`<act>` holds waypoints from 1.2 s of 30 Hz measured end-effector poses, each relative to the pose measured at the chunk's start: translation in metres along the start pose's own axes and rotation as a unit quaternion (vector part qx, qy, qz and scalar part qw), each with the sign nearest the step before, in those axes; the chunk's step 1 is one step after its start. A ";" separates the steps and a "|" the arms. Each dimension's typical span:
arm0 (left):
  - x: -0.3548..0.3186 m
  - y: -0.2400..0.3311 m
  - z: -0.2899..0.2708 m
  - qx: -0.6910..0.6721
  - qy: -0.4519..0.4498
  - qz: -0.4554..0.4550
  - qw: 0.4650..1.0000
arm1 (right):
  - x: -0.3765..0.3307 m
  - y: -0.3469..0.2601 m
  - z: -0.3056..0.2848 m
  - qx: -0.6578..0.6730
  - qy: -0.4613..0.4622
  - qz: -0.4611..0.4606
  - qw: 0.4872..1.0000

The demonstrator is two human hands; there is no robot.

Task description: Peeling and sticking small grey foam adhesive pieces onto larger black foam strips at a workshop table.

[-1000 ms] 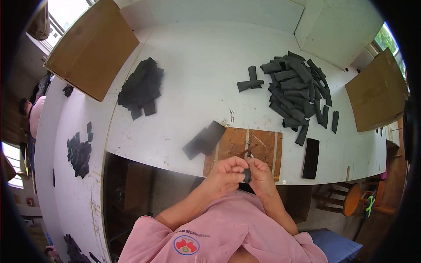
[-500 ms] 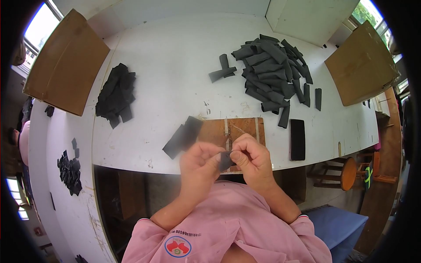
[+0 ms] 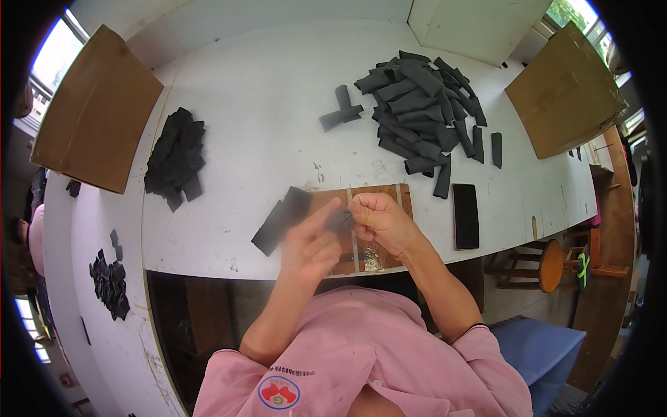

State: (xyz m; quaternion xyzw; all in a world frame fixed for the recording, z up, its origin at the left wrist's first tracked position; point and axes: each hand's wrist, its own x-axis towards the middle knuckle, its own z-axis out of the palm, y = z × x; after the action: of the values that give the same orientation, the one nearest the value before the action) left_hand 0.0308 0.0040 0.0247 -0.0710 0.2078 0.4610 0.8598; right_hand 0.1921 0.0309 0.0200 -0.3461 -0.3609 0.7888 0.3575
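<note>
My right hand [image 3: 383, 221] pinches a small dark grey piece of fabric [image 3: 338, 221] between thumb and fingers, over a brown wooden board [image 3: 396, 212] at the table's near edge. Close against the left side of that piece is my left hand [image 3: 309, 247], its index finger stretched forward and the others partly curled. Motion smears it, so its grip is unclear. Flat dark grey fabric pieces [image 3: 274, 226] lie left of the board, overlapping its edge. Pale strips run across the board, and a shiny patch [image 3: 373, 260] shows near its front.
A large heap of rolled dark grey pieces [image 3: 420, 104] lies at the far right, with two apart [image 3: 342, 111]. Flat pieces are piled left [image 3: 175, 156], and smaller scraps [image 3: 110, 285] further left. A black phone [image 3: 466, 217], cardboard boxes [image 3: 97, 111] [image 3: 563, 94] and a stool [image 3: 551, 265] surround this.
Both hands have moved forward and slightly left with the fabric piece. My left index finger has straightened from its pinch. The shiny patch on the board has come into sight.
</note>
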 end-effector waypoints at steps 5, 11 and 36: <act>-0.017 -0.012 0.032 0.377 -0.109 0.233 0.890 | 0.008 -0.009 0.004 -0.068 -0.033 -0.092 0.993; 0.001 -0.005 -0.012 0.256 -0.024 0.161 0.953 | 0.012 0.023 -0.010 -0.080 -0.006 -0.089 0.993; 0.005 -0.002 0.024 0.497 -0.121 0.298 0.806 | -0.015 -0.003 0.007 -0.605 0.072 -0.336 0.718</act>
State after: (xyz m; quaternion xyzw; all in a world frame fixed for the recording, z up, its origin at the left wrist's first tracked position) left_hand 0.0413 0.0140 0.0439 0.4874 0.3137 0.5332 0.6162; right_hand 0.1947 0.0182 0.0308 -0.4004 -0.8272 0.2025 0.3383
